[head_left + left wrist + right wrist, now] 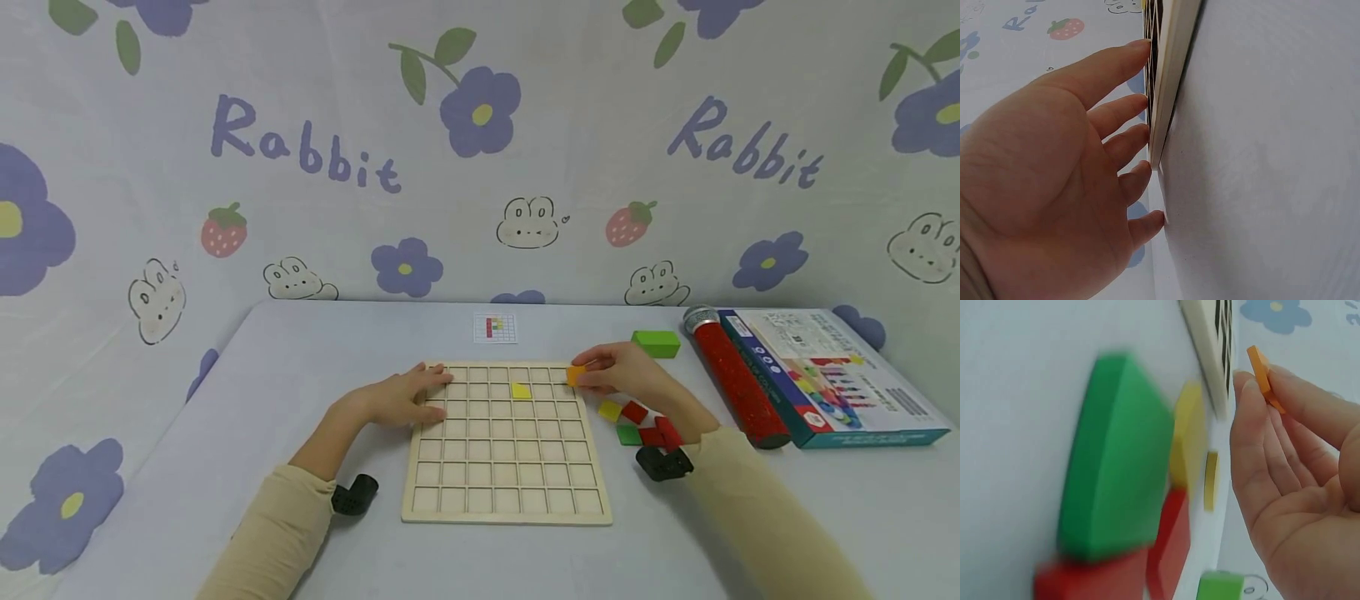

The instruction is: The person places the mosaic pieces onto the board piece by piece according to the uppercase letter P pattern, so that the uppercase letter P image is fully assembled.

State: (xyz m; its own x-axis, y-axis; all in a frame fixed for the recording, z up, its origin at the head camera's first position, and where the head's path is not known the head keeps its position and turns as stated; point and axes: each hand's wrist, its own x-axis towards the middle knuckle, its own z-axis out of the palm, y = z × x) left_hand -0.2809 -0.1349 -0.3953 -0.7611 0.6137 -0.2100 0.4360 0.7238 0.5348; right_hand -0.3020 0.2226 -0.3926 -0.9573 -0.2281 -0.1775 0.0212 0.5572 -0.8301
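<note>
A wooden grid board (pixel 507 524) lies flat on the table between both hands. My left hand (pixel 397 398) rests on its upper left edge, fingers spread and fairly straight, fingertips on the frame and outer cells. Over the board's upper right corner, my right hand (pixel 626 371) pinches an orange square tile (pixel 1260 372) between thumb and fingertips. One yellow tile (pixel 521 391) sits on the grid in the second row from the far side. Beside the board, below the right hand, lie a loose yellow tile (pixel 610 410), a green tile (pixel 1110 456) and several red tiles (pixel 635 412).
Behind the board lies a small printed pattern card (pixel 495 328). A bright green block (pixel 656 344) stands beyond the right hand. Farther right are a red microphone (pixel 738 383) and a flat printed box (pixel 862 379). A patterned cloth (pixel 450 217) hangs behind the table.
</note>
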